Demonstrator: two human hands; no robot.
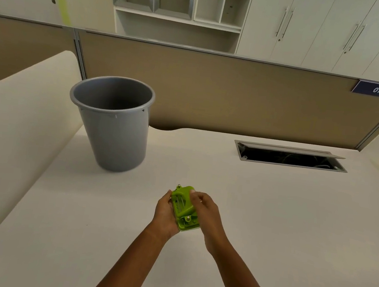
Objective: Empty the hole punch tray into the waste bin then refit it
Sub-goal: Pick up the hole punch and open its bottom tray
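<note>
Head view: a green hole punch (183, 210) is being held above the desk (269, 224), cradled in the left hand (166, 214), while the right hand (204, 208) is being closed over its top. The waste bin (112, 122) is standing well apart, so paper chads are likely being risked on the desk if the tray is being pulled free here.

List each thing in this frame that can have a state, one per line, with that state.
Hole punch: held above the desk in both hands, tilted; tray not distinguishable.
Left hand: grip closed on the hole punch's left side.
Right hand: grip closed on its right side and top.
Waste bin: upright on the desk, open, no contents visible.
Desk cable hatch: lid open.
Wall cabinets: doors shut.
</note>
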